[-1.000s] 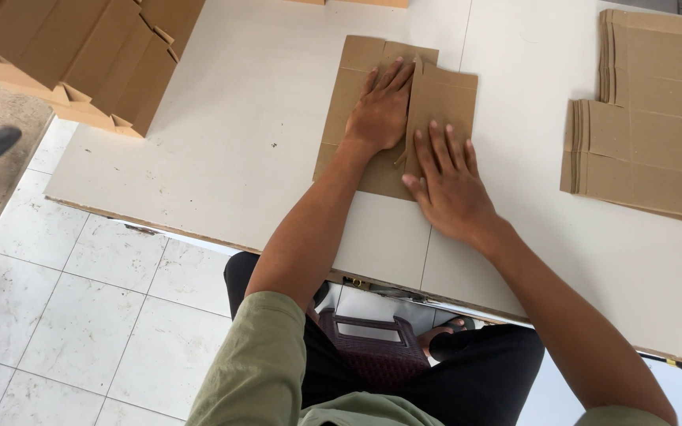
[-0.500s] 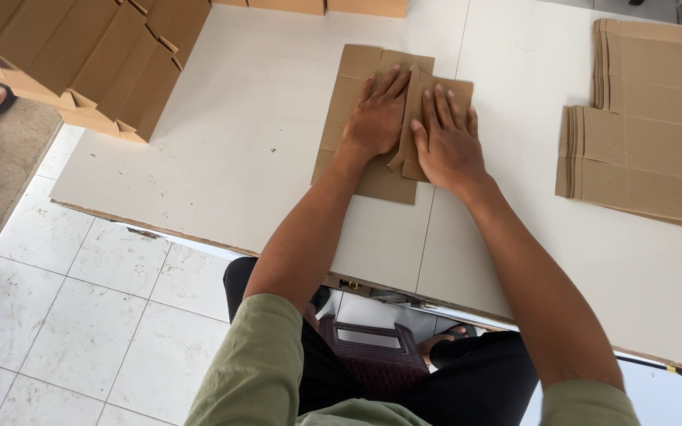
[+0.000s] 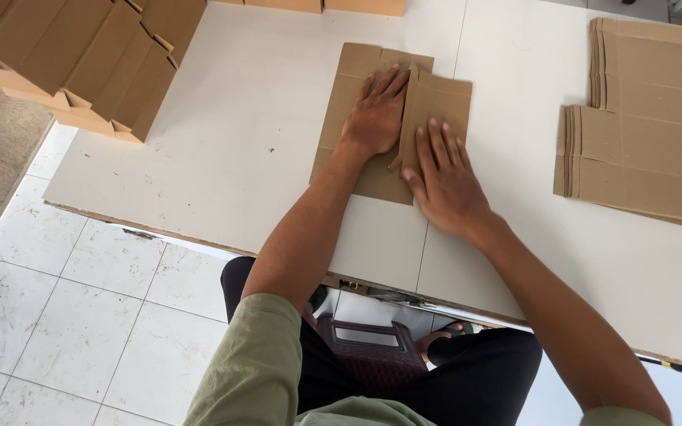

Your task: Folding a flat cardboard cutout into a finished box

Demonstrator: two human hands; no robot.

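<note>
Cardboard sheet (image 3: 357,118) mid-table (image 3: 238,158), both hands on it; flat stack (image 3: 649,134) at right edge; folded boxes (image 3: 80,63) at far-left corner.

**Count of what is on and around the table**

Two hands lie flat, the left hand (image 3: 378,117) and the right hand (image 3: 445,175); one folded cardboard piece (image 3: 357,79) sits under them; one stack of flat cardboard sheets (image 3: 649,126) rests at the right, its sheets too many and too thin to count; one group of folded boxes (image 3: 80,63) crowds the upper left corner, at least five; one white table (image 3: 238,158); one dark stool (image 3: 369,355) below.
</note>
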